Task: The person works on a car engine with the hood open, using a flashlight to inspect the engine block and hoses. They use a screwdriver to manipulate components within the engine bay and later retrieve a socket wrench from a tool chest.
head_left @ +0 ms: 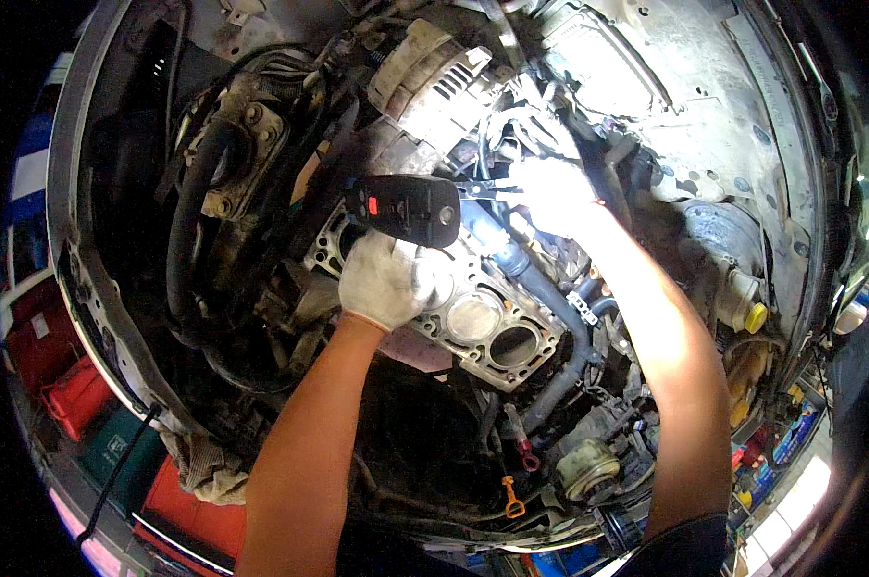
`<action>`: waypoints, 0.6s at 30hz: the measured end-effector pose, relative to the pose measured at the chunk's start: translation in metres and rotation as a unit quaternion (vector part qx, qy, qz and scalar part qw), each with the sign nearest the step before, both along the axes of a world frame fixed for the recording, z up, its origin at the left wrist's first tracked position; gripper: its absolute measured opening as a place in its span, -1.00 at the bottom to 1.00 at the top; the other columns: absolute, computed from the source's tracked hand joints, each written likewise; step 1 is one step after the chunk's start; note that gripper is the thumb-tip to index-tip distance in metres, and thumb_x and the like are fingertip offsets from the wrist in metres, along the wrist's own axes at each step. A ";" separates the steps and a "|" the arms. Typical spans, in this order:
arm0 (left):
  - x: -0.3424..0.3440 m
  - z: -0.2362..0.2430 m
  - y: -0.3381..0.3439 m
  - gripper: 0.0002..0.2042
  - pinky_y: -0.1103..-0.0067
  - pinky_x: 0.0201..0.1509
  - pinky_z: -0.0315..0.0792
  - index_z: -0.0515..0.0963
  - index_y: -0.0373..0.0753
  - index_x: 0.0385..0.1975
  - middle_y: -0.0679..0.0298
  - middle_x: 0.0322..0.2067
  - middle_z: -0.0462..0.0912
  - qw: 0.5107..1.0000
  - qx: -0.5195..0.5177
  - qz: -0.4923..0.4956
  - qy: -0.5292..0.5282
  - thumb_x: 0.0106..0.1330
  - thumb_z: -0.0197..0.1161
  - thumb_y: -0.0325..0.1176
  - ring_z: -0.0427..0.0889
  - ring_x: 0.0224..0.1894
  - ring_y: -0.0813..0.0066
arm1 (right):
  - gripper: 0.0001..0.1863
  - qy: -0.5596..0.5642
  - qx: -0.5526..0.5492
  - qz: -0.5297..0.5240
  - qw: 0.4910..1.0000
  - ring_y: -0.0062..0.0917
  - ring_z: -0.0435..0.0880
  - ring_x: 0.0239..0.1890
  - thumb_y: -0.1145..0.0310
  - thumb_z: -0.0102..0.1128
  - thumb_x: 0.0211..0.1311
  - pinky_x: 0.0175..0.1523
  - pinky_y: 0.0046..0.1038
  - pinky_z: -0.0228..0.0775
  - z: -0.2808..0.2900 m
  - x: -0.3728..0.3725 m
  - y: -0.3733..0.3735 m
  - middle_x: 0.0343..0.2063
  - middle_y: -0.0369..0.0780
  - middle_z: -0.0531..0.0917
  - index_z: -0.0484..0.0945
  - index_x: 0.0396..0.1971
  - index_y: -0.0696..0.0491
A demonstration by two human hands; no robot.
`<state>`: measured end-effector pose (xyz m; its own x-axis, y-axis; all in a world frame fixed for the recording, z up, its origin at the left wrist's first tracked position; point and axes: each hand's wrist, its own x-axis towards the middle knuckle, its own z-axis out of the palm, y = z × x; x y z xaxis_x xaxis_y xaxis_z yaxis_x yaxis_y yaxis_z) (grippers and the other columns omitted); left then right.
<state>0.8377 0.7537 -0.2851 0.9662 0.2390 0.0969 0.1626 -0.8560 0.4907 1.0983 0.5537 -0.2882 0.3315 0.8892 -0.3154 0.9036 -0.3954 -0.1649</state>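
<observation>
We're looking down into an open engine bay, and our left hand point(384, 281), in a white knitted glove, is wrapped tight around the base of a black handheld work lamp with a red button point(403, 208), holding it out over the motor so its beam floods the back of the bay. Our right hand point(553, 192), gloved too but washed out by that glare, is closed around a slim pair of dark metal pliers point(487, 188), whose tips point left toward the cluster of wires and hoses just below the ribbed silver alternator point(434, 77); whether the tips have bitten onto anything we cannot tell, the light burns it out. Right under the lamp lies the bare grey engine block deck with its round cylinder bores point(473, 322) open to view, so the cylinder head is already off, and we judge the strip-down well along. What looks left is the tangle behind: the black rubber hose point(559, 317) running down beside the block sits in place, and the orange dipstick loop point(512, 497) rests near the front edge, with a crumpled grey rag point(204, 468) lying on the bay rim at our left
</observation>
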 end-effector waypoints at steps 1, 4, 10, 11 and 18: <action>0.000 -0.001 0.001 -0.46 0.08 -0.16 0.50 0.52 -0.20 0.16 -0.03 -0.21 0.62 1.000 -0.001 0.002 0.003 0.17 0.40 -0.18 0.58 -0.27 -0.12 | -0.72 0.029 -0.027 0.000 0.999 -0.13 0.70 -0.19 0.15 0.31 0.33 -0.04 -0.15 0.57 0.000 0.003 0.003 -0.27 -0.05 0.67 0.61 -0.17 0.06; -0.001 0.000 0.004 -0.49 0.09 -0.14 0.52 0.56 -0.15 0.13 -0.03 -0.19 0.63 1.000 -0.014 0.007 0.013 0.16 0.41 -0.17 0.59 -0.25 -0.12 | -0.77 0.128 -0.136 -0.025 0.982 -0.12 0.71 -0.18 0.20 0.23 0.38 -0.01 -0.13 0.57 0.013 0.005 0.015 -0.28 -0.02 0.68 0.62 -0.17 0.06; -0.001 -0.003 -0.004 -0.50 0.11 -0.05 0.53 0.59 -0.12 0.11 -0.02 -0.12 0.63 1.000 -0.019 0.019 0.016 0.15 0.43 -0.13 0.61 -0.15 -0.10 | -0.64 0.086 -0.065 -0.063 0.992 -0.09 0.72 -0.17 0.13 0.16 0.39 0.00 -0.14 0.58 0.011 -0.013 -0.005 -0.27 0.03 0.69 0.66 -0.22 0.18; -0.001 -0.005 -0.002 -0.49 0.11 -0.04 0.53 0.59 -0.12 0.11 -0.01 -0.11 0.62 1.000 -0.027 0.017 0.001 0.15 0.44 -0.13 0.61 -0.13 -0.10 | -0.60 0.027 -0.082 -0.034 0.996 -0.11 0.73 -0.23 0.11 0.15 0.38 -0.04 -0.13 0.60 0.013 -0.025 -0.001 -0.30 0.02 0.71 0.69 -0.27 0.21; 0.002 0.003 -0.003 -0.50 0.14 0.06 0.50 0.59 -0.13 0.12 0.00 -0.07 0.61 0.999 -0.008 0.001 0.038 0.18 0.41 -0.10 0.58 -0.04 -0.08 | -0.71 -0.260 -0.118 -0.039 0.958 -0.16 0.65 -0.41 0.20 0.23 0.15 -0.24 0.10 0.53 -0.041 -0.092 0.025 -0.52 -0.02 0.64 0.75 -0.45 0.14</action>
